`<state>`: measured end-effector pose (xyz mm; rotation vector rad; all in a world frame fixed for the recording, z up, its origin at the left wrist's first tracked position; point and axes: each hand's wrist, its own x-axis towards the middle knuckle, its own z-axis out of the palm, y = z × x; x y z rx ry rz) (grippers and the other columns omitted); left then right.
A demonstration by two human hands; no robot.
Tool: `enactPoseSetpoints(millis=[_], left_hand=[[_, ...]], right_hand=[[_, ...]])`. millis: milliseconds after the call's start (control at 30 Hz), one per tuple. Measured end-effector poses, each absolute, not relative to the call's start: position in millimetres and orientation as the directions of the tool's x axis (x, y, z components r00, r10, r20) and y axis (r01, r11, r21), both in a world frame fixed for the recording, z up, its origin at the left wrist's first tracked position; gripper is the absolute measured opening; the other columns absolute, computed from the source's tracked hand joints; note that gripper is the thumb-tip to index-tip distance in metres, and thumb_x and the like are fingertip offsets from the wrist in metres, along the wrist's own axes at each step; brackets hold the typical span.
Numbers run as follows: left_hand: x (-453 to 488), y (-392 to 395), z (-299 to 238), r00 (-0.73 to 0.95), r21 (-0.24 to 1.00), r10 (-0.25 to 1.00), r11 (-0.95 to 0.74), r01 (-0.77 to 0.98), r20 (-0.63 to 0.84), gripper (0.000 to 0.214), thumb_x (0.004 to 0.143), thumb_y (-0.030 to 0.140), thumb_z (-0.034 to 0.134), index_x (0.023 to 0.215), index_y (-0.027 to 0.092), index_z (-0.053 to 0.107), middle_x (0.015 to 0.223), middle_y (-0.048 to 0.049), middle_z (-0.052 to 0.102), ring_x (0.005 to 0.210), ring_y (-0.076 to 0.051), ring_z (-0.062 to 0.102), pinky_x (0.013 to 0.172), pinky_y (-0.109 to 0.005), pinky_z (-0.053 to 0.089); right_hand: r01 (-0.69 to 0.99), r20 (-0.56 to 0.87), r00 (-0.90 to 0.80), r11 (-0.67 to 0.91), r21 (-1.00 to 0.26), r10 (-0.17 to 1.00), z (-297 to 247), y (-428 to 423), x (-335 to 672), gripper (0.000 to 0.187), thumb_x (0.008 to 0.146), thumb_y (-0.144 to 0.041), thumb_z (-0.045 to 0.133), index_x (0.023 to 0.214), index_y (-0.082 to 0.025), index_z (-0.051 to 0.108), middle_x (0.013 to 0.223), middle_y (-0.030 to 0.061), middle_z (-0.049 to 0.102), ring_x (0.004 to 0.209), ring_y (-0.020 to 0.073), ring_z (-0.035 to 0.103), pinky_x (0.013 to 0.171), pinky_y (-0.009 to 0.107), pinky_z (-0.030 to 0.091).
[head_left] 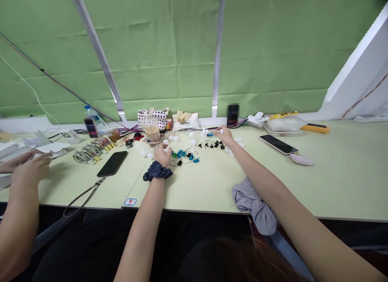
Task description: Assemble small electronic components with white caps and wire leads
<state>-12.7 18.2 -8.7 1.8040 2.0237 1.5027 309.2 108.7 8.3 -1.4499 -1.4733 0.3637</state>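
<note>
My left hand (162, 153) rests on the pale green table (333, 181), fingers curled, beside small white caps (149, 155) and blue parts (181, 153); what it holds is hidden. A dark blue scrunchie (157, 171) sits on that wrist. My right hand (224, 136) reaches farther back, pinching a small white cap (221, 131) above scattered black parts (216, 144).
A black phone (112, 163) lies left, another phone (278, 144) right, with a pink object (301, 159) beside it. A grey cloth (254, 205) hangs at the front edge. A plastic cup (152, 130), bags and a bottle (90, 121) stand at the back. Another person's hands (28, 165) work far left.
</note>
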Motion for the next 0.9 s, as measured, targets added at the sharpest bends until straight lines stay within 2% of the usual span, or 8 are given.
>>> enactPoseSetpoints(millis=[67, 133, 267, 433, 633, 733, 900], left_hand=[[-16.1, 17.1, -11.9, -0.358, 0.535, 0.768, 0.024, 0.845, 0.531, 0.024, 0.070, 0.029, 0.061, 0.092, 0.019, 0.059, 0.104, -0.0130, 0.054, 0.108, -0.033, 0.043, 0.086, -0.043, 0.034], [-16.8, 15.4, -13.6, -0.386, 0.468, 0.770, 0.130, 0.874, 0.507, 0.030, 0.069, 0.029, 0.061, 0.097, 0.021, 0.059, 0.112, -0.0145, 0.050, 0.113, -0.036, 0.038, 0.089, -0.048, 0.030], [-15.5, 12.0, -13.9, -0.394, 0.414, 0.798, 0.202, 0.888, 0.456, 0.036, 0.072, 0.031, 0.059, 0.106, 0.021, 0.057, 0.116, -0.0159, 0.048, 0.113, -0.037, 0.036, 0.088, -0.050, 0.028], [-17.2, 10.4, -13.5, -0.405, 0.401, 0.795, 0.224, 0.888, 0.452, 0.039, 0.076, 0.031, 0.054, 0.114, 0.020, 0.055, 0.119, -0.0173, 0.048, 0.114, -0.037, 0.035, 0.088, -0.052, 0.027], [-18.5, 10.6, -14.9, -0.350, 0.362, 0.827, 0.194, 0.912, 0.439, 0.041, 0.079, 0.039, 0.053, 0.115, 0.020, 0.056, 0.118, -0.0181, 0.050, 0.111, -0.039, 0.035, 0.087, -0.053, 0.027], [-15.6, 10.8, -17.0, -0.330, 0.329, 0.837, 0.193, 0.924, 0.436, 0.041, 0.080, 0.040, 0.052, 0.114, 0.018, 0.057, 0.116, -0.0189, 0.051, 0.111, -0.038, 0.035, 0.088, -0.052, 0.026], [-13.9, 13.3, -22.1, -0.313, 0.313, 0.840, 0.183, 0.932, 0.442, 0.042, 0.080, 0.040, 0.051, 0.114, 0.016, 0.055, 0.115, -0.0202, 0.050, 0.111, -0.038, 0.035, 0.087, -0.051, 0.027]], right_hand=[[0.602, 0.414, 0.224, 0.209, -0.771, 0.882, -2.3, 114.1, 317.1, 0.033, 0.065, -0.038, 0.066, 0.090, -0.018, 0.057, 0.083, 0.0053, 0.062, 0.078, 0.0218, 0.056, 0.073, 0.035, 0.044], [0.589, 0.425, 0.217, 0.230, -0.775, 0.879, -10.8, 118.0, 319.4, 0.035, 0.065, -0.035, 0.065, 0.095, -0.017, 0.058, 0.085, 0.0056, 0.063, 0.078, 0.0212, 0.057, 0.075, 0.035, 0.045], [0.537, 0.480, 0.198, 0.315, -0.783, 0.855, -21.7, 125.4, 317.2, 0.043, 0.071, -0.030, 0.057, 0.111, -0.016, 0.059, 0.101, 0.0093, 0.064, 0.082, 0.0212, 0.060, 0.079, 0.037, 0.047], [0.561, 0.458, 0.164, 0.300, -0.772, 0.873, -25.8, 126.7, 314.8, 0.049, 0.076, -0.020, 0.045, 0.124, -0.015, 0.056, 0.121, 0.0121, 0.058, 0.101, 0.0239, 0.058, 0.092, 0.041, 0.044], [0.679, 0.422, 0.032, 0.290, -0.675, 0.906, -27.7, 122.4, 309.3, 0.059, 0.078, -0.011, 0.036, 0.137, -0.017, 0.043, 0.137, 0.0080, 0.045, 0.129, 0.0236, 0.038, 0.106, 0.041, 0.031], [0.736, 0.409, -0.035, 0.300, -0.606, 0.912, -30.3, 120.1, 305.3, 0.059, 0.082, -0.013, 0.036, 0.140, -0.021, 0.038, 0.142, 0.0078, 0.038, 0.133, 0.0257, 0.031, 0.107, 0.046, 0.027], [0.823, 0.483, -0.120, 0.359, -0.439, 0.867, -26.8, 107.9, 289.2, 0.048, 0.086, -0.024, 0.043, 0.134, -0.021, 0.045, 0.144, 0.0120, 0.035, 0.133, 0.0316, 0.025, 0.107, 0.056, 0.016]])
